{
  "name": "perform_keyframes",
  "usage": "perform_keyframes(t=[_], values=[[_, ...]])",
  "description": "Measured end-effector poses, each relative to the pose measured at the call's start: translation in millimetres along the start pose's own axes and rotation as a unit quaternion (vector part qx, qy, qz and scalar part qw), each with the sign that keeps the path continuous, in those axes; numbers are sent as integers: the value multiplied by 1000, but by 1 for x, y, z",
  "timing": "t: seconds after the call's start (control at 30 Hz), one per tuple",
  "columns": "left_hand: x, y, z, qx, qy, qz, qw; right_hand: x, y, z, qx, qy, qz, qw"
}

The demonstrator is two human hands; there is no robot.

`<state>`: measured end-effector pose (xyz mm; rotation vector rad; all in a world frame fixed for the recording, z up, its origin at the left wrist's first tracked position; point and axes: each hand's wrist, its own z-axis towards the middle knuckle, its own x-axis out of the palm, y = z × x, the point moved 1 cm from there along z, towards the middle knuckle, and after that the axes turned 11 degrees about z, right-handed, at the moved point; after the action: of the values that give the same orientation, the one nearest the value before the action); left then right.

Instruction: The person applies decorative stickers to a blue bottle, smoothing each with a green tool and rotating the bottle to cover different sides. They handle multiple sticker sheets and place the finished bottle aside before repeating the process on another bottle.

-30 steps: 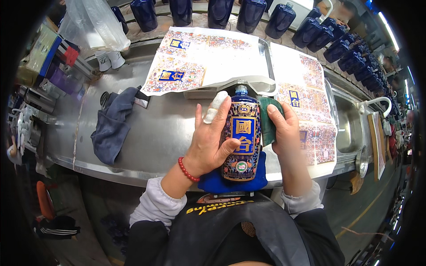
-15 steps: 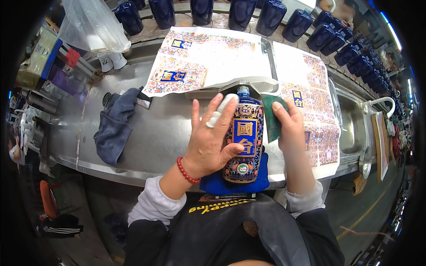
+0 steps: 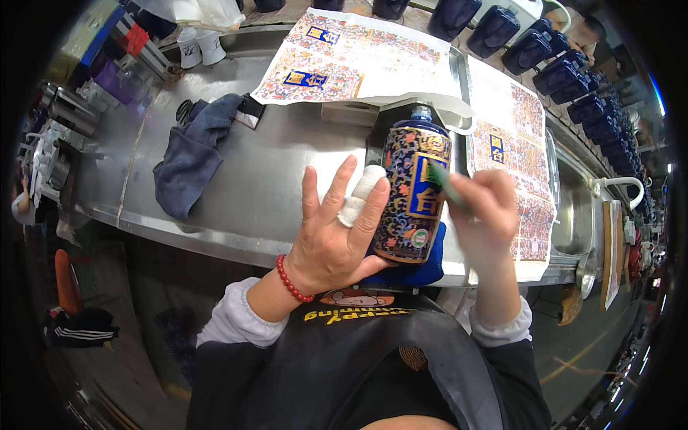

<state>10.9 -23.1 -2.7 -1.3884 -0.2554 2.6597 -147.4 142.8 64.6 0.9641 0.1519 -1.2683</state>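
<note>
A dark blue bottle [image 3: 403, 183] wrapped in an ornate floral decal lies tilted, neck away from me, on a blue cloth pad [image 3: 434, 252] at the bench edge. Against its left side rests my left hand [image 3: 337, 226], fingers stretched and spread, with white wrapping on one finger and a red bead bracelet at the wrist. My right hand [image 3: 487, 211], blurred, is closed on a flat green scraper [image 3: 438, 175], whose tip is over the decal's blue panel. Whether the tip presses on the bottle I cannot tell.
Printed decal sheets lie behind the bottle [image 3: 373, 64] and to its right [image 3: 528, 179]. A grey-blue cloth [image 3: 190, 165] sits at left on the steel bench [image 3: 287, 158]. Several blue bottles [image 3: 494, 30] line the back. A sink [image 3: 572, 193] is at right.
The bottle has turned so its blue panel faces further right. My right hand has brought the green scraper from beside the bottle to its front. My left hand has moved off the label's front.
</note>
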Motion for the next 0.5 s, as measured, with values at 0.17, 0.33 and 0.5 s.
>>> perform_keyframes(t=[0.17,0.33,0.5], values=[[13,0,-4,-40,46,-100,993,2,18,-3,-32,133,128,982],[32,7,-12,-92,95,-290,948,1,22,-12,-100,164,2,981],[42,-1,-9,-180,101,-315,927,-4,13,-29,19,21,40,999]])
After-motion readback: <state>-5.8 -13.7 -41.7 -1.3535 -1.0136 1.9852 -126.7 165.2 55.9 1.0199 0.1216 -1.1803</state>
